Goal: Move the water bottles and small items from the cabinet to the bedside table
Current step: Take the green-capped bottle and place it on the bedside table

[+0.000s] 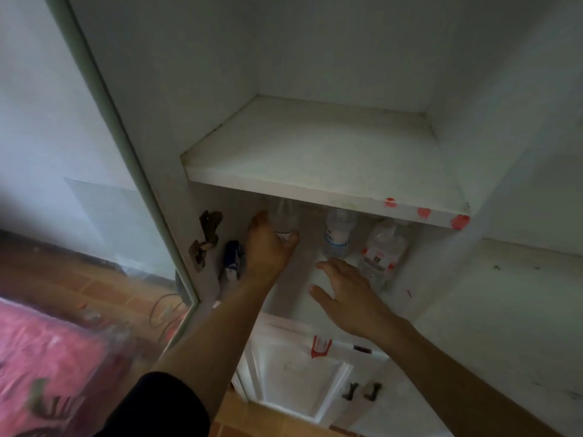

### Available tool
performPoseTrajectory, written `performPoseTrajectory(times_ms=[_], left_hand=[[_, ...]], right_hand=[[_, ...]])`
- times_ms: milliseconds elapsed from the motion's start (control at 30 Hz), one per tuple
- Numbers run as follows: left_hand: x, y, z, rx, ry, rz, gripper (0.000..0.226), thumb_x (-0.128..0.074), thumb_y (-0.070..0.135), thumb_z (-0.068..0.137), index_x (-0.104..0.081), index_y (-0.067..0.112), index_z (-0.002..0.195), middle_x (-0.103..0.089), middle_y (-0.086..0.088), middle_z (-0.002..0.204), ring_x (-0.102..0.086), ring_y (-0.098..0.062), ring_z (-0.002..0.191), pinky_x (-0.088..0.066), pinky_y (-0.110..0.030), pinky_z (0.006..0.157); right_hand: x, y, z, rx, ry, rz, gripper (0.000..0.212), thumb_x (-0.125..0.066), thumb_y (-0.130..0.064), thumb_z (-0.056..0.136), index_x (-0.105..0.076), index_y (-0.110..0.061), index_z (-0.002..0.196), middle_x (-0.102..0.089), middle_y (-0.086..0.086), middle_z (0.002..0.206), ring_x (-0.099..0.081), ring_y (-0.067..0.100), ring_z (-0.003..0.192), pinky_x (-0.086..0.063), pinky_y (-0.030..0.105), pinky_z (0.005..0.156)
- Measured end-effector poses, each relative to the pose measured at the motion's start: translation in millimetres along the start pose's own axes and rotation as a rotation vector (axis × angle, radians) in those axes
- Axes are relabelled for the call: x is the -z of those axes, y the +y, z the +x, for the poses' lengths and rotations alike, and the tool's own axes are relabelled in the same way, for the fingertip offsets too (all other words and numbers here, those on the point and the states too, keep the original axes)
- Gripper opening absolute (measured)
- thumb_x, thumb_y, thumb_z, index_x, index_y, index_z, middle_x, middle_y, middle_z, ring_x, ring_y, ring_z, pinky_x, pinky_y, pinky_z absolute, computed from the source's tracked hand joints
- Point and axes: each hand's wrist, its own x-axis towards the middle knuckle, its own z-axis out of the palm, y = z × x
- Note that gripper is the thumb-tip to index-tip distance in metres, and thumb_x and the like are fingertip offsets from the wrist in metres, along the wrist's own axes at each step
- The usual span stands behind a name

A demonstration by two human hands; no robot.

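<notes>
Three clear water bottles stand on the lower shelf of a white cabinet, under an upper shelf. My left hand wraps around the left bottle, thumb and fingers on its lower body. The middle bottle has a pale blue label. The right bottle carries a red-and-white label. My right hand hovers with fingers spread just in front of the middle bottle, touching nothing. A small blue-and-white item lies at the shelf's left, beside my left wrist.
The open cabinet door stands at the left with rusty hinges. Below are white lower doors with two dark handles. A pink plastic-wrapped bundle lies on the brown tiled floor, near a loose cable.
</notes>
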Motion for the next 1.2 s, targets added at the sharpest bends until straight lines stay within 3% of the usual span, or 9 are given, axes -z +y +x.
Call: performPoseTrajectory(times_ms=[200, 433, 633, 733, 900, 1000, 1067, 1133, 1200], left_hand=[[1, -7, -5, -0.046, -0.024, 0.007, 0.054, -0.063, 0.046, 0.075, -0.06, 0.007, 0.112, -0.062, -0.012, 0.105, -0.061, -0.028, 0.094, -0.055, -0.041, 0.075], [11, -7, -35, -0.1, -0.056, 0.065, 0.058, -0.077, 0.034, 0.076, -0.054, 0.01, 0.124, -0.06, -0.012, 0.114, -0.058, -0.027, 0.103, -0.052, -0.039, 0.083], [29, 4, -77, -0.069, -0.085, 0.125, 0.051, -0.067, 0.049, 0.073, -0.056, 0.017, 0.111, -0.061, -0.004, 0.101, -0.059, -0.021, 0.093, -0.049, -0.033, 0.073], [38, 14, -101, -0.046, -0.053, 0.162, 0.053, -0.074, 0.045, 0.073, -0.055, 0.015, 0.113, -0.061, -0.004, 0.104, -0.058, -0.021, 0.094, -0.049, -0.035, 0.076], [54, 41, -154, -0.053, 0.033, 0.17, 0.052, -0.081, 0.035, 0.074, -0.055, 0.016, 0.116, -0.059, 0.0, 0.107, -0.055, -0.017, 0.095, -0.04, -0.027, 0.076], [63, 53, -189, -0.011, 0.058, 0.208, 0.057, -0.079, 0.044, 0.072, -0.051, 0.024, 0.116, -0.06, 0.005, 0.106, -0.058, -0.015, 0.093, -0.051, -0.031, 0.079], [73, 62, -214, 0.041, 0.075, 0.241, 0.057, -0.079, 0.047, 0.07, -0.05, 0.028, 0.115, -0.061, 0.006, 0.104, -0.06, -0.014, 0.092, -0.055, -0.035, 0.081], [83, 70, -240, 0.081, 0.099, 0.243, 0.055, -0.08, 0.045, 0.07, -0.05, 0.028, 0.113, -0.061, 0.007, 0.101, -0.06, -0.013, 0.089, -0.057, -0.036, 0.079], [95, 78, -266, 0.099, 0.118, 0.225, 0.053, -0.081, 0.043, 0.072, -0.05, 0.028, 0.113, -0.061, 0.007, 0.101, -0.06, -0.011, 0.09, -0.058, -0.035, 0.078]], right_hand=[[3, -13, -6, -0.034, 0.028, 0.004, 0.055, -0.043, -0.05, 0.099, -0.038, -0.021, 0.146, -0.035, 0.002, 0.153, -0.032, 0.021, 0.139, -0.026, 0.039, 0.116], [1, -13, -22, -0.043, 0.042, 0.058, 0.055, -0.046, -0.048, 0.098, -0.041, -0.019, 0.144, -0.041, 0.003, 0.148, -0.038, 0.019, 0.135, -0.031, 0.04, 0.114], [2, -10, -44, -0.028, 0.021, 0.109, 0.057, -0.046, -0.051, 0.097, -0.04, -0.021, 0.144, -0.04, 0.001, 0.15, -0.039, 0.018, 0.136, -0.033, 0.041, 0.114], [2, -5, -58, -0.007, 0.014, 0.161, 0.054, -0.048, -0.05, 0.096, -0.043, -0.022, 0.142, -0.043, 0.001, 0.147, -0.043, 0.017, 0.132, -0.035, 0.038, 0.111], [0, 4, -90, -0.008, -0.062, 0.324, 0.048, -0.048, -0.044, 0.099, -0.046, -0.02, 0.14, -0.049, 0.002, 0.142, -0.05, 0.016, 0.122, -0.035, 0.022, 0.092], [-1, 6, -112, -0.061, -0.109, 0.503, 0.041, -0.044, -0.046, 0.1, -0.052, -0.022, 0.132, -0.059, -0.003, 0.125, -0.058, 0.012, 0.102, -0.042, 0.019, 0.076], [-4, 5, -126, -0.097, -0.138, 0.62, 0.038, -0.041, -0.051, 0.099, -0.057, -0.024, 0.121, -0.065, 0.0, 0.115, -0.062, 0.013, 0.095, -0.049, 0.026, 0.082], [-10, 4, -140, -0.125, -0.189, 0.714, 0.042, -0.037, -0.054, 0.098, -0.058, -0.024, 0.119, -0.064, 0.002, 0.115, -0.061, 0.018, 0.104, -0.048, 0.041, 0.099], [-15, -1, -157, -0.148, -0.276, 0.834, 0.043, -0.035, -0.052, 0.1, -0.058, -0.021, 0.12, -0.062, 0.002, 0.118, -0.059, 0.02, 0.11, -0.046, 0.045, 0.103]])
